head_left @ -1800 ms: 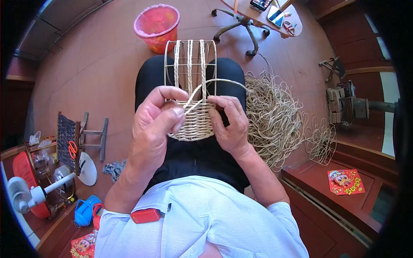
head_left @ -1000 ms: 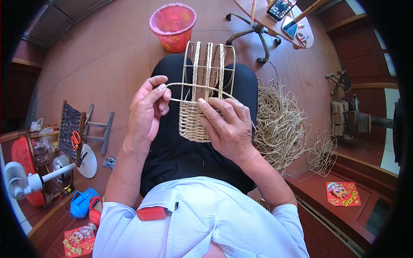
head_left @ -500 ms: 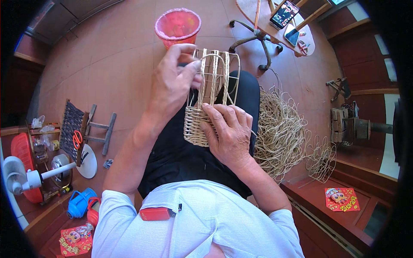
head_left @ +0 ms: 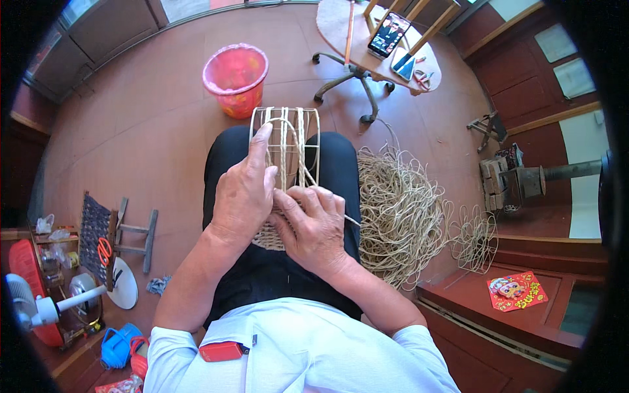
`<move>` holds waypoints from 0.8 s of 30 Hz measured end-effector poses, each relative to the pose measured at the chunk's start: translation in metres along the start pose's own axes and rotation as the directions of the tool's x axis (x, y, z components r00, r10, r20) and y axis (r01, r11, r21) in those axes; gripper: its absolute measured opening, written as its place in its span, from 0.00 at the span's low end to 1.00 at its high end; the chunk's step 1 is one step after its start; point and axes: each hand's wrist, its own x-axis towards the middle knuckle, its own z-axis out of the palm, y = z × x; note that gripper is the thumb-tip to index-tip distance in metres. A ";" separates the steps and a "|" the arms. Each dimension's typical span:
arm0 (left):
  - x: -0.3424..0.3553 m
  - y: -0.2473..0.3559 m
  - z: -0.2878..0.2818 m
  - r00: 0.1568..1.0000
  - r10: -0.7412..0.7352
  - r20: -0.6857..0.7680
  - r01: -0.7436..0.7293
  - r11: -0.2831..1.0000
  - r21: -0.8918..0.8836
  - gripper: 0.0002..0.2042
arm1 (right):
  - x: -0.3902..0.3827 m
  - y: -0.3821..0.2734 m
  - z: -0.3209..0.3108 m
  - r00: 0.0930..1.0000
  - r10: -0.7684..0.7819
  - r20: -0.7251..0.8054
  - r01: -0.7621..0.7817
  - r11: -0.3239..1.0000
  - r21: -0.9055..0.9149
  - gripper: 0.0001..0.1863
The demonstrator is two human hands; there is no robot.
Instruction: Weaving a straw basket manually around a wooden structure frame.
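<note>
Reddish-brown floor [head_left: 144, 144] beneath, spread left hand [head_left: 244, 196] met beige cord loop [head_left: 296, 141]; right hand [head_left: 313, 226], grip unclear, covered tan wire-framed basket [head_left: 284, 164]. Weaving probably needed tightening.

I see a tan basket [head_left: 265, 240], part-woven: near end filled, far wire frame [head_left: 318, 144] and braided strips [head_left: 284, 158] exposed, on lap [head_left: 282, 278]; tan cord [head_left: 293, 131] arched loosely across strips.

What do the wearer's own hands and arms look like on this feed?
The left hand and right hand are ungloved, with no ring or watch showing. Both forearms are bare, without visible markings. The short sleeves are plain pale blue, loose, ending near the elbows.
</note>
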 end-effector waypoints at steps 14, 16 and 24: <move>-0.028 -0.039 -0.016 0.991 -0.134 0.030 0.118 0.725 -0.679 0.23 | -0.002 0.005 0.012 0.998 0.004 -0.064 -0.001 0.999 0.043 0.19; -0.022 -0.038 -0.020 0.939 -0.265 0.219 0.281 0.223 -0.933 0.16 | 0.001 0.010 0.006 0.998 0.005 -0.059 -0.002 0.999 0.037 0.18; -0.045 -0.043 -0.032 0.921 -0.230 0.315 0.331 0.034 -0.943 0.14 | -0.001 0.013 0.011 0.998 -0.028 -0.055 0.032 0.997 0.077 0.16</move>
